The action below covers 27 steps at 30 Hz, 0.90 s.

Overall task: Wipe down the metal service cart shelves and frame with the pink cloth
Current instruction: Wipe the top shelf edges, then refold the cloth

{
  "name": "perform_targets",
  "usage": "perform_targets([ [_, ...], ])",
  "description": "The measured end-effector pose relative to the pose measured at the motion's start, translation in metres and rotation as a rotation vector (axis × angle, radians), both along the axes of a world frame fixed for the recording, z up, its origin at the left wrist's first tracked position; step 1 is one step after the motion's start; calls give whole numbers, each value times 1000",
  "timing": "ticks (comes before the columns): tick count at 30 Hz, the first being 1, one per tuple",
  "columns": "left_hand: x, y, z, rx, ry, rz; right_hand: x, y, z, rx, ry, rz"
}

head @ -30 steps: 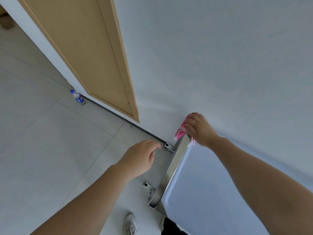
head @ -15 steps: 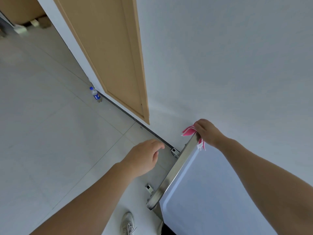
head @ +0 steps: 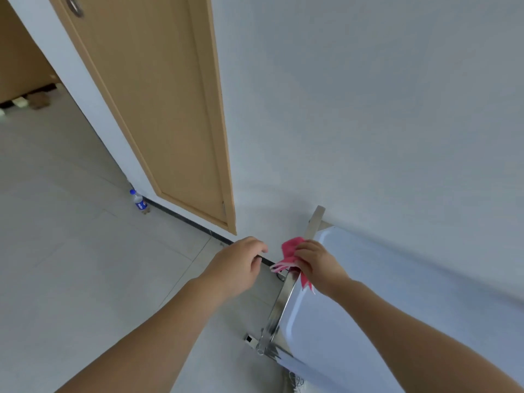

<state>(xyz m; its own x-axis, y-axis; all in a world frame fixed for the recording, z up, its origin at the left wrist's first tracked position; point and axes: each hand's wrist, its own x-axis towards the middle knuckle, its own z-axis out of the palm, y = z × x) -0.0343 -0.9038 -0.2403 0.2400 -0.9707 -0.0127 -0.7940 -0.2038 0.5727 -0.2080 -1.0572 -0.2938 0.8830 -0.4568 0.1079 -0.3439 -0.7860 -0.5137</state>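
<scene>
The metal service cart point(head: 382, 302) fills the lower right, its shiny top shelf reflecting the pale wall. A steel side rail point(head: 279, 304) runs along its left edge, up to a far end post. My right hand point(head: 317, 265) grips the pink cloth point(head: 290, 249) and presses it on the rail about midway along. The cloth's frayed white-and-pink edges stick out on both sides of my fingers. My left hand point(head: 238, 268) hovers just left of the rail above the floor, fingers loosely curled, holding nothing.
A wooden door point(head: 158, 109) stands at the upper left in a white wall point(head: 368, 109). A small water bottle point(head: 139, 202) stands on the tiled floor point(head: 71, 251) by the baseboard. The cart's caster brackets point(head: 251, 340) show under the rail. A shoe tip shows at the bottom edge.
My right hand has slid the pink cloth back along the rail from its far end toward me. The view has tilted up; my left hand stays beside the rail.
</scene>
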Motion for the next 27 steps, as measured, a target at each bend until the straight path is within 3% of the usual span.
perform_targets([
  [5,-4,29,14,28,118,30,-18,83,48,-125,-178,0],
  [15,-83,40,63,-33,282,-293,-98,180,111,-355,-263,-72],
  [22,-165,35,88,-76,120,-626,-195,201,117,-302,-291,-306],
  [27,-238,36,96,-76,38,-753,-276,203,114,-130,-242,-575],
])
